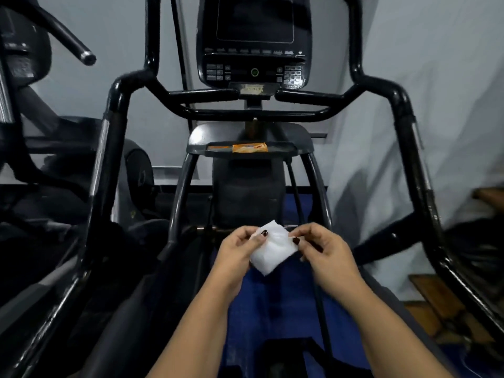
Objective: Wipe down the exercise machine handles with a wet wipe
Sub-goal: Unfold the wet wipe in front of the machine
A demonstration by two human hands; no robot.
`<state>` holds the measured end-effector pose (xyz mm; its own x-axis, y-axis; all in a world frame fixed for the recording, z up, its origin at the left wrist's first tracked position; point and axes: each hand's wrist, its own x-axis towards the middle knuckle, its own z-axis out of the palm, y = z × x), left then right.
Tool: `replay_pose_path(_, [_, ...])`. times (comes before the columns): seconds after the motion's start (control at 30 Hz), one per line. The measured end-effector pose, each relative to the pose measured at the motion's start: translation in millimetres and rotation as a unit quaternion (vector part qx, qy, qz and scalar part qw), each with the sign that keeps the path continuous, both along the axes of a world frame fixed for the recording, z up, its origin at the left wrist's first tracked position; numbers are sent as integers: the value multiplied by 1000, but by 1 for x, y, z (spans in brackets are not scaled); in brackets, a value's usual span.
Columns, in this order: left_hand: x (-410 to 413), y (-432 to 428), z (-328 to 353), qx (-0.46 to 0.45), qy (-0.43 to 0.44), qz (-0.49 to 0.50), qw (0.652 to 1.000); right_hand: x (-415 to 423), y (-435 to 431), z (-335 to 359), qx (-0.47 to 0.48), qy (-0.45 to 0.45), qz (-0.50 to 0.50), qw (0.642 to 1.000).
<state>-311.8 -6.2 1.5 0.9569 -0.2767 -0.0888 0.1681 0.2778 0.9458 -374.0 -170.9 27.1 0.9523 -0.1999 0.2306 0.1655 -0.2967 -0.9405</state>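
Both hands are held low in front of the body, over the middle of an elliptical trainer, and share one white wet wipe (272, 251). The left hand (238, 251) pinches the wipe's upper left edge between thumb and curled fingers, the thumb with its dark-painted nail lying on top of the sheet. The right hand (323, 249) pinches the upper right edge the same way, thumb on top and fingers curled beneath. The wipe is partly folded and spans the two pinches, its lower corner hanging free below them. It is held in the air, apart from the machine's frame.

The black left handlebar (116, 110) rises along the left side and the black right handlebar (399, 105) along the right, both well apart from the hands and the wipe. Between them sits the console (255, 39), its screen dark, with a green-ringed round button (254, 72) on the panel below the screen. Two short inner grips (201, 94) reach in toward the post under the console. Lower down, a dark tray (286, 148) holds an orange packet (249, 147) lying flat. Blue flooring (272, 309) shows between the forearms. At the far left, the handle of a neighbouring machine (68, 36) juts toward the camera, and a pale wall (450, 77) stands behind
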Motion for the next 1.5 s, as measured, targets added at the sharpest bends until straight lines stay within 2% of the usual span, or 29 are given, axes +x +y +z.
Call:
replay_pose_path(0.13, [-38, 0, 2, 7, -25, 39, 999, -50, -3, 2, -9, -22, -24, 999])
replay_pose_path(0.23, [-60, -4, 7, 6, -3, 72, 997, -78, -11, 7, -8, -54, -40, 998])
replay_pose_path(0.37, [-85, -12, 21, 1, 5, 44, 999, -113, -25, 11, -36, -62, -32, 997])
replay_pose_path(0.47, [-101, -19, 35, -2, -26, 19, 999, -129, -35, 7, 12, -5, -29, 1000])
replay_pose_path(0.6, [-124, -30, 48, 6, -64, -19, 998, -149, -48, 5, 134, 47, -13, 990])
replay_pose_path(0.67, [-137, -37, 53, 17, -77, -43, 996, -162, -54, 8, 149, 50, -17, 987])
replay_pose_path(0.73, [-150, -48, 57, 18, -89, -60, 994, -176, -63, 7, 77, 29, -52, 995])
replay_pose_path(0.83, [-166, -65, 62, 13, -99, -72, 992, -197, -74, 13, -112, -15, -107, 988])
replay_pose_path(0.87, [-171, -72, 63, 14, -101, -74, 992, -204, -74, 18, -125, -33, -112, 985])
replay_pose_path(0.97, [-184, -89, 64, 19, -101, -70, 992, -216, -70, 24, -98, -65, -102, 988])
replay_pose_path(1.07, [-195, -104, 63, 24, -86, -79, 993, -223, -72, 21, -44, -40, -69, 996])
replay_pose_path(1.17, [-201, -113, 63, -2, -48, -111, 993, -228, -81, 17, -3, -25, -81, 996])
replay_pose_path(1.27, [-206, -118, 65, -28, -27, -141, 989, -234, -89, 19, 8, -38, -114, 993])
replay_pose_path(1.5, [-207, -120, 60, -10, -71, -122, 990, -240, -96, 22, 4, -51, -124, 991])
